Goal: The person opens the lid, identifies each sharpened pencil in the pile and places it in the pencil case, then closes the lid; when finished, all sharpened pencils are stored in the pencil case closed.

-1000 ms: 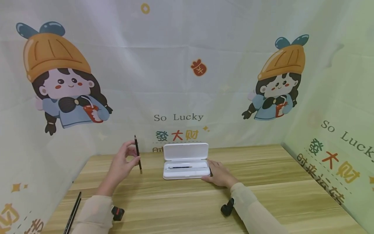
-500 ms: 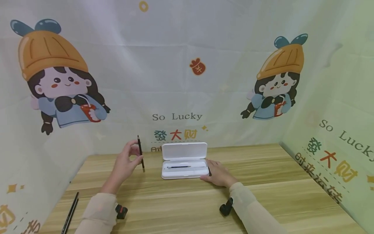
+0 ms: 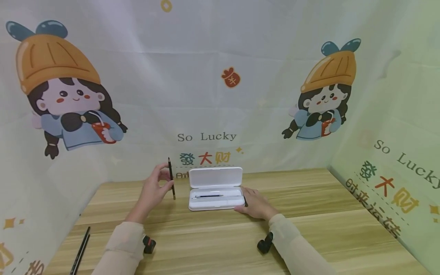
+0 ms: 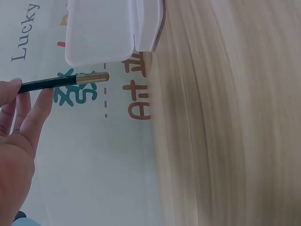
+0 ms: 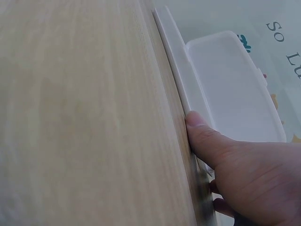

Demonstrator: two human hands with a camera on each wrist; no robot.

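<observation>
My left hand (image 3: 152,191) pinches a dark pencil (image 3: 170,173) between thumb and fingers, left of the white pencil case. The pencil stands nearly upright with its sharpened tip up; in the left wrist view its gold end (image 4: 93,78) points toward the case. The pencil case (image 3: 215,178) lies on the table with its lid raised. Inside it is a slim dark-and-silver writing tool (image 3: 209,196). My right hand (image 3: 259,205) grips the case's right end, thumb (image 5: 207,134) at the front edge and fingers round the side, partly hidden.
Two dark pencils (image 3: 81,250) lie on the wooden table (image 3: 206,240) at the left, beside my left sleeve (image 3: 120,244). A printed cloth (image 3: 148,95) hangs behind the table and along its sides.
My left hand has moved to the right with the pencil, closer to the case. The right hand stays at the case's end. The head view has shifted slightly.
</observation>
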